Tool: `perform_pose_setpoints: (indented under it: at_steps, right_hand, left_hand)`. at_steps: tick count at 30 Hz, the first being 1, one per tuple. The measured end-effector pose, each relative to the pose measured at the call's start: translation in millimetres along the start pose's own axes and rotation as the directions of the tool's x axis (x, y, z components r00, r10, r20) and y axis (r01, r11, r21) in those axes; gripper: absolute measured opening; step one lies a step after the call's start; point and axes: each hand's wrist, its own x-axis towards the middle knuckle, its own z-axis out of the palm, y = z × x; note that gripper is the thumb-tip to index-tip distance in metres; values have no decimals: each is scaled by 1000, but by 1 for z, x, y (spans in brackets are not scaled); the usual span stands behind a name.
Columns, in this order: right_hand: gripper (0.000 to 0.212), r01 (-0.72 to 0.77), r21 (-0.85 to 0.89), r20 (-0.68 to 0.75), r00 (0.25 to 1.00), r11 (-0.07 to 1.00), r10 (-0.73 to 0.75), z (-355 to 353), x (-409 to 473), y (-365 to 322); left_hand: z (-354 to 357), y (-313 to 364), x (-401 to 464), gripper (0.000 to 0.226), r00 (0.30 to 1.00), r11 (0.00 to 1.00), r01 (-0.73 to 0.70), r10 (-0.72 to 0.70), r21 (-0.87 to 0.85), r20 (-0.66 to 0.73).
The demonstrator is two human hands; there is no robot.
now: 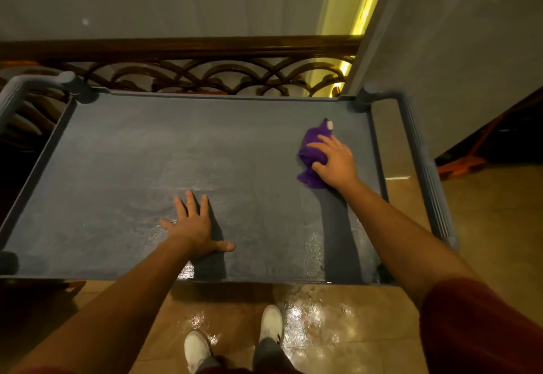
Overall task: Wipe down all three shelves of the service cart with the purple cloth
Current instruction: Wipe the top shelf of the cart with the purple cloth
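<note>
The grey-blue top shelf (123, 168) of the service cart fills the middle of the head view, with a raised rim and wet streaks near its front. My right hand (335, 162) presses on the bunched purple cloth (311, 150) at the shelf's right side, near the far right corner. My left hand (197, 226) lies flat on the shelf near the front middle, fingers spread, holding nothing. The two lower shelves are hidden under the top one.
Grey cart handles (426, 168) rise at the right and left ends (17, 91). A dark wooden railing (191, 50) with arched fretwork runs just behind the cart. A grey wall (455, 50) stands at the right. My white shoes (270, 323) stand on glossy tan floor tiles.
</note>
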Motion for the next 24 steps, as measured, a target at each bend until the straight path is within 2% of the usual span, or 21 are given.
perform_pose_setpoints:
  at_steps: [2,4,6,11,12,14,15,16,19,20,22,24]
  right_hand:
    - [54,135,114,22,990,984,-139,4,-27,-7]
    - [52,164,279,45,982,946,-184,5,-68,-14]
    - [47,110,369,137,976,923,-171,6,-121,-22]
    - [48,-19,315,404,907,949,-116,-4,-212,-30]
    - [49,-35,290,398,913,956,-87,-11,-212,-29]
    - [49,-60,193,237,971,979,13,-26,-200,-24]
    - [50,-90,117,141,987,989,74,-32,-192,-18]
    - [55,-142,34,106,985,989,137,-35,-188,-12]
    - [81,-219,-324,189,938,920,290,-23,-190,1]
    - [82,-228,-370,156,940,901,302,-14,-194,1]
    - [75,-325,-270,39,937,906,348,5,-194,-14]
    - [70,-428,-127,-16,903,895,429,27,-195,-41]
  left_hand:
    - [2,-2,1,153,1000,1000,-2,2,0,5]
    - [3,-3,2,153,1000,1000,-12,12,-8,3]
    - [3,-3,4,154,1000,1000,-17,17,-12,-1]
    - [2,-4,2,153,999,999,-40,40,-26,-16]
    - [2,-5,-1,152,998,998,-55,54,-34,-21]
    - [-1,-12,-6,148,994,994,-102,101,-42,-35]
    - [-3,-20,-7,148,990,990,-136,133,-40,-53]
    - [-4,-33,-10,147,984,986,-162,159,-41,-76]
    - [2,-88,-26,147,974,986,-150,134,-76,-180]
    - [7,-106,-30,147,977,988,-120,100,-94,-189]
    - [17,-132,-35,150,988,995,-57,45,-77,-150]
    - [24,-137,-33,152,995,999,-38,35,-35,-91]
